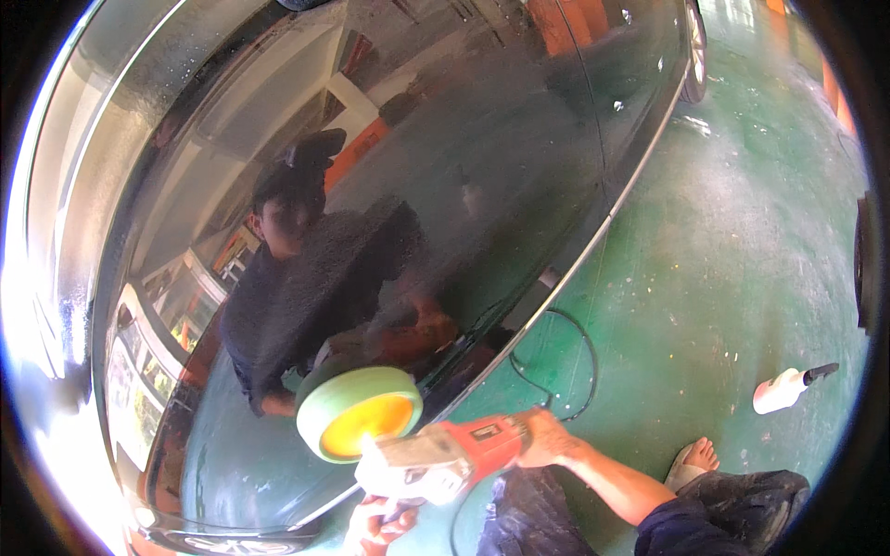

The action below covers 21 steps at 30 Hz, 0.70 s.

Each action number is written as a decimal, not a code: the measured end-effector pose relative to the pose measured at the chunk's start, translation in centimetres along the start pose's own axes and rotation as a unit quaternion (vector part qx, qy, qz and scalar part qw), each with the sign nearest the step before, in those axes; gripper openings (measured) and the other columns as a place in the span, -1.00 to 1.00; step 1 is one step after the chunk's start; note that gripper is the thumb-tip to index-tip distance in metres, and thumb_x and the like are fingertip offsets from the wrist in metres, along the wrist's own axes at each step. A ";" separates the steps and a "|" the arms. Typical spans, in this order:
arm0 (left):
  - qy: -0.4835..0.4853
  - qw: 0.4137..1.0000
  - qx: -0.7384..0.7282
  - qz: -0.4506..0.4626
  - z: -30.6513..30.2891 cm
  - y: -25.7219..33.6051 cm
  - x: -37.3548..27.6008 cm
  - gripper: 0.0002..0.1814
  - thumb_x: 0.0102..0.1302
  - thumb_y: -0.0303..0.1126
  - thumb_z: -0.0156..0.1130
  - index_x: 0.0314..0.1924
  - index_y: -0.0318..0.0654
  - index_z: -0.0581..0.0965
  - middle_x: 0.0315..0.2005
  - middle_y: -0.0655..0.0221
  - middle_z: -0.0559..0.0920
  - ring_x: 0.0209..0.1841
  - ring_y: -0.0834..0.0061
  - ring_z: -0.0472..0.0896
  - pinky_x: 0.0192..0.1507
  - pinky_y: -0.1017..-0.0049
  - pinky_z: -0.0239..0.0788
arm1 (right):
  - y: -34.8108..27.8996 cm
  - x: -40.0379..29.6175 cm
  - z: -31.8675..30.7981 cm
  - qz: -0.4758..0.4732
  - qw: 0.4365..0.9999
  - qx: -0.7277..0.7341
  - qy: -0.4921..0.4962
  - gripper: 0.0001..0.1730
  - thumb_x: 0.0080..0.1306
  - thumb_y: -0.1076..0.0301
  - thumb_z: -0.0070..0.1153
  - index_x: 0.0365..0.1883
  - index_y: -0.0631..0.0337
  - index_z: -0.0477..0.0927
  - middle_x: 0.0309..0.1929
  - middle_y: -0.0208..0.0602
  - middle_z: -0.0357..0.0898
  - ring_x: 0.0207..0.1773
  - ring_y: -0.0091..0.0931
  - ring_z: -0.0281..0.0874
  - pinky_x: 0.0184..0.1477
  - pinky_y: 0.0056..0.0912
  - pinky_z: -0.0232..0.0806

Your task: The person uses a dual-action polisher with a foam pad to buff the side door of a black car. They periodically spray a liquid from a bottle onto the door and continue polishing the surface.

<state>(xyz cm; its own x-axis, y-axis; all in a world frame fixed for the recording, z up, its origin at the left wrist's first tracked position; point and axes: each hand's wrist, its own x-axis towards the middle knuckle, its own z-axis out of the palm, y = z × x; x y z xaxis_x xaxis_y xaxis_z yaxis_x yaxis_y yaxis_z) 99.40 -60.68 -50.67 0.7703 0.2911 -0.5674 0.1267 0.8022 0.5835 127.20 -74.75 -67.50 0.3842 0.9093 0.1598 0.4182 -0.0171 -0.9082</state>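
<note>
A red and silver rotary car polisher [480,445] is held low against the side of a glossy dark car [500,160]. Its green foam pad [306,417], with a yellow backing plate [368,422], faces the lower door panel and appears to touch it. My right hand [546,438] wraps around the rear of the red body. On the side handle below the silver gear head, my left hand [379,525] has its fingers curled; strong glare washes out part of this area. The paint mirrors a person in a cap and dark clothing.
A black power cord [594,361] loops over the green floor [681,278] near the car's sill. At right lies a white bottle with a black trigger sprayer [782,390]. A sandalled foot [695,462] is close by. Car wheels [694,55] show at top right and bottom left.
</note>
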 end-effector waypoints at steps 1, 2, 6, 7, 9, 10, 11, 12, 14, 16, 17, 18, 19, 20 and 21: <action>-0.035 0.999 0.011 -0.004 0.9 0.6 2.1 -0.42 0.38 -0.38 0.28 0.29 -0.57 0.36 -0.37 0.01 0.53 -0.69 0.62 0.28 -0.73 0.65 0.08 | -0.1 -0.3 -1.8 0.016 0.999 0.021 0.024 -0.53 0.05 0.32 0.42 0.00 0.00 0.70 -0.14 -0.14 0.77 -0.02 -0.15 0.75 0.11 -0.13 0.57; -0.063 0.998 0.015 -0.007 1.6 0.9 4.0 -0.42 0.39 -0.38 0.27 0.29 -0.59 0.35 -0.37 -0.02 0.53 -0.69 0.61 0.28 -0.73 0.65 0.08 | 0.4 -0.5 -2.8 0.038 0.998 0.025 0.035 -0.50 0.09 0.33 0.40 0.06 -0.01 0.69 -0.13 -0.10 0.78 -0.03 -0.17 0.76 0.10 -0.16 0.57; -0.119 0.992 0.008 -0.031 5.0 1.0 8.5 -0.41 0.40 -0.38 0.26 0.29 -0.65 0.34 -0.35 -0.13 0.55 -0.69 0.59 0.28 -0.73 0.65 0.07 | 0.9 -1.2 -7.3 0.036 0.995 0.032 0.091 -0.47 0.11 0.32 0.40 0.12 0.08 0.68 -0.11 -0.06 0.77 -0.03 -0.21 0.78 0.08 -0.24 0.54; -0.128 0.991 -0.007 -0.049 6.1 1.1 9.4 -0.45 0.41 -0.41 0.27 0.26 -0.64 0.37 -0.35 -0.09 0.57 -0.65 0.56 0.35 -0.71 0.65 0.12 | 1.1 -1.5 -8.0 0.022 0.992 0.028 0.120 -0.47 0.11 0.33 0.40 0.11 0.12 0.68 -0.11 -0.04 0.77 -0.02 -0.21 0.78 0.09 -0.24 0.54; -0.143 0.986 -0.037 -0.083 8.0 1.2 10.9 -0.55 0.43 -0.47 0.28 0.22 -0.61 0.45 -0.35 0.00 0.61 -0.57 0.50 0.51 -0.69 0.65 0.21 | 3.8 -1.9 -8.3 0.014 0.992 -0.010 0.126 -0.50 0.12 0.36 0.37 0.08 0.21 0.67 -0.05 -0.01 0.76 0.02 -0.15 0.75 0.11 -0.22 0.52; -0.147 0.985 -0.028 -0.087 8.4 1.4 11.5 -0.58 0.45 -0.45 0.28 0.19 -0.58 0.46 -0.34 0.00 0.61 -0.62 0.53 0.46 -0.70 0.64 0.16 | 5.3 -1.8 -8.0 0.004 0.990 -0.028 0.137 -0.51 0.12 0.36 0.36 0.07 0.22 0.67 -0.04 -0.01 0.76 0.03 -0.13 0.74 0.11 -0.21 0.52; -0.152 0.984 -0.019 -0.090 9.0 1.3 11.9 -0.61 0.46 -0.43 0.29 0.17 -0.54 0.48 -0.33 0.00 0.61 -0.67 0.55 0.41 -0.71 0.63 0.11 | 6.0 -1.9 -7.7 0.006 0.990 -0.046 0.136 -0.49 0.13 0.36 0.35 0.09 0.22 0.66 -0.03 -0.01 0.76 0.04 -0.10 0.73 0.11 -0.21 0.52; -0.128 0.987 0.003 -0.095 9.8 1.4 12.1 -0.63 0.45 -0.41 0.31 0.14 -0.46 0.49 -0.35 0.00 0.60 -0.72 0.60 0.30 -0.72 0.63 0.03 | 5.9 -1.9 -7.6 0.010 0.988 -0.065 0.137 -0.48 0.13 0.35 0.34 0.11 0.22 0.65 -0.03 -0.01 0.75 0.04 -0.08 0.72 0.11 -0.20 0.52; -0.100 0.992 0.033 -0.074 9.4 1.9 11.1 -0.64 0.49 -0.40 0.24 0.16 -0.48 0.48 -0.38 -0.03 0.56 -0.74 0.60 0.27 -0.74 0.63 0.03 | 6.3 -1.8 -6.4 0.005 0.982 -0.130 0.140 -0.44 0.13 0.34 0.33 0.16 0.20 0.62 -0.03 0.00 0.75 0.04 -0.06 0.71 0.10 -0.19 0.52; -0.078 0.994 0.060 -0.053 8.2 2.6 9.5 -0.60 0.49 -0.41 0.21 0.20 -0.55 0.45 -0.39 -0.04 0.52 -0.72 0.61 0.26 -0.74 0.64 0.03 | 4.6 -1.2 -5.6 -0.014 0.985 -0.105 0.134 -0.39 0.11 0.33 0.36 0.19 0.14 0.62 -0.03 -0.03 0.76 0.02 -0.11 0.73 0.09 -0.23 0.54; -0.069 0.995 0.061 -0.046 6.9 2.8 8.4 -0.57 0.47 -0.41 0.23 0.21 -0.54 0.44 -0.38 -0.05 0.53 -0.72 0.62 0.26 -0.73 0.64 0.03 | 3.1 -0.6 -5.2 -0.021 0.990 -0.063 0.124 -0.37 0.10 0.33 0.38 0.21 0.11 0.62 -0.03 -0.05 0.76 0.01 -0.13 0.74 0.08 -0.25 0.55; -0.057 0.996 0.055 -0.034 5.2 3.0 7.1 -0.55 0.45 -0.41 0.24 0.23 -0.54 0.42 -0.38 -0.05 0.54 -0.71 0.62 0.27 -0.73 0.64 0.04 | 1.5 0.0 -4.6 -0.027 0.993 -0.027 0.109 -0.34 0.09 0.33 0.40 0.23 0.09 0.62 -0.02 -0.06 0.77 0.00 -0.15 0.75 0.07 -0.26 0.56; -0.045 0.998 0.050 -0.022 3.5 3.1 5.7 -0.52 0.43 -0.41 0.25 0.24 -0.53 0.41 -0.37 -0.05 0.54 -0.71 0.62 0.27 -0.73 0.65 0.04 | -0.1 0.6 -4.0 -0.014 0.996 0.014 0.085 -0.35 0.05 0.33 0.43 0.20 0.07 0.65 -0.04 -0.08 0.77 0.00 -0.17 0.75 0.07 -0.26 0.56; -0.030 0.999 0.040 -0.011 1.7 3.1 4.2 -0.49 0.41 -0.41 0.26 0.26 -0.53 0.40 -0.37 -0.05 0.55 -0.71 0.62 0.28 -0.73 0.65 0.04 | -1.6 1.1 -3.4 0.000 0.997 0.055 0.063 -0.35 0.02 0.34 0.46 0.16 0.06 0.67 -0.05 -0.10 0.78 0.00 -0.18 0.76 0.08 -0.26 0.57; -0.020 0.999 0.035 -0.001 0.2 3.4 3.0 -0.47 0.39 -0.41 0.27 0.28 -0.53 0.39 -0.36 -0.06 0.56 -0.70 0.62 0.28 -0.73 0.65 0.04 | -2.1 1.3 -2.6 -0.002 0.995 0.079 0.052 -0.39 -0.01 0.35 0.46 0.11 0.06 0.68 -0.08 -0.11 0.78 -0.02 -0.17 0.76 0.06 -0.22 0.57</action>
<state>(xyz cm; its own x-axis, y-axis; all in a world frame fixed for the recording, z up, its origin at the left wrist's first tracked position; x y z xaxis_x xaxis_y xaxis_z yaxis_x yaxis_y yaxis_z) 102.22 -57.20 -50.29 0.7939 0.2667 -0.5464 0.1713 0.7641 0.6219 128.90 -74.61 -64.38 0.4701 0.8608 0.1951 0.2877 0.0595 -0.9559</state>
